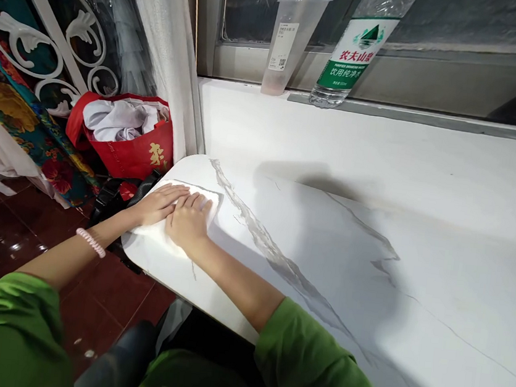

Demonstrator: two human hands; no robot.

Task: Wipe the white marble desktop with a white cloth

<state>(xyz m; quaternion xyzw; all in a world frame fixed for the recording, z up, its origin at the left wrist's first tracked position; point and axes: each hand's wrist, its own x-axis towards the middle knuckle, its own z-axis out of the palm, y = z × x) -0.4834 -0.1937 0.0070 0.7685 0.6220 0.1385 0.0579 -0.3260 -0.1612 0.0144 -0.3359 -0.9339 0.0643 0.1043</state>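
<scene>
A white cloth or paper towel (214,203) lies flat on the left end of the white marble-patterned table (247,291). My left hand (161,204) presses down on it with the fingers stretched out toward the right. Beside it, touching it, my right hand (188,220) rests on the same white sheet, its fingers laid out flat and pointing away from me. Both palms are hidden against the sheet. A pink beaded bracelet (91,242) circles my left wrist.
On the window ledge (416,118) stand a clear plastic cup (283,47) and a leaning water bottle (348,58) with a green and white label. A red bag (139,152) holding white fabric sits past the table's left end, near a white curtain (171,53). Red tiles (107,294) cover the floor.
</scene>
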